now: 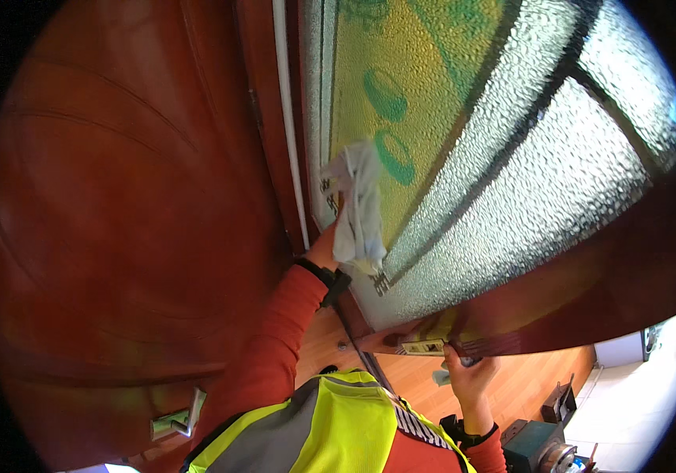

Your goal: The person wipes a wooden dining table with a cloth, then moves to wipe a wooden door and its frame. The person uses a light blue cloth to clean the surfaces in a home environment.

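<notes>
My left hand (325,249) is raised against a textured glass door panel (464,260). Its fingers are mostly hidden behind a crumpled pale grey-white cloth (360,206), which it holds over the lower left part of the glass. Lower and to the right, my right hand (474,377) is closed at the bottom edge of the reddish-brown door frame (575,303), its thumb up on the edge. A small dark rounded part shows by its fingers. Close to that hand, a light metal plate (423,347) is set in the frame.
A brown wooden door (133,205) with a metal lever handle (190,415) fills the left side. Behind the glass are yellow and green shapes. Wood-look floor (543,374) lies below. At lower right are a dark green machine (530,446) and a dark open box (560,402).
</notes>
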Demonstrator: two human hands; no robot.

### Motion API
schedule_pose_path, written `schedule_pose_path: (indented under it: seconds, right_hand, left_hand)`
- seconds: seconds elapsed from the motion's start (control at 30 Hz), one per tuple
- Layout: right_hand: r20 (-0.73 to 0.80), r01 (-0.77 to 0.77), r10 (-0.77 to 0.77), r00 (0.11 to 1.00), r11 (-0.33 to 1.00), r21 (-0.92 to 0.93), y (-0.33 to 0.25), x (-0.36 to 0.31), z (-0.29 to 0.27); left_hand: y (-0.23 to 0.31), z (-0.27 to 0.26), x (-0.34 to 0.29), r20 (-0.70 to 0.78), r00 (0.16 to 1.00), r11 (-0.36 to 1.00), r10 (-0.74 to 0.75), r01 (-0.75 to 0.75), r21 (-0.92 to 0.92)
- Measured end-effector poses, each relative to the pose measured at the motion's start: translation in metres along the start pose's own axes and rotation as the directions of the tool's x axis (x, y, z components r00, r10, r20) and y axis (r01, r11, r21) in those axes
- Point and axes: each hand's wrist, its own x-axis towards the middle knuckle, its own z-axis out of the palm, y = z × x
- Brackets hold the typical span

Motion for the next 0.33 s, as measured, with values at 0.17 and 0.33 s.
schedule_pose_path:
  seconds: [0.17,0.33]
  right_hand:
    - [0.088,-0.087,0.079,0.993,0.992,0.089,0.007,-0.007,0.001]
    - [0.085,0.047,-0.064,0.994,0.980,0.193,0.023,-0.017,0.002]
  left_hand:
    - [-0.030,-0.059,0.042,-0.114,0.970,0.796,-0.215,0.106,-0.596]
    - [-0.040,-0.097,0.101,-0.346,0.905,0.850,-0.246,0.030,-0.526]
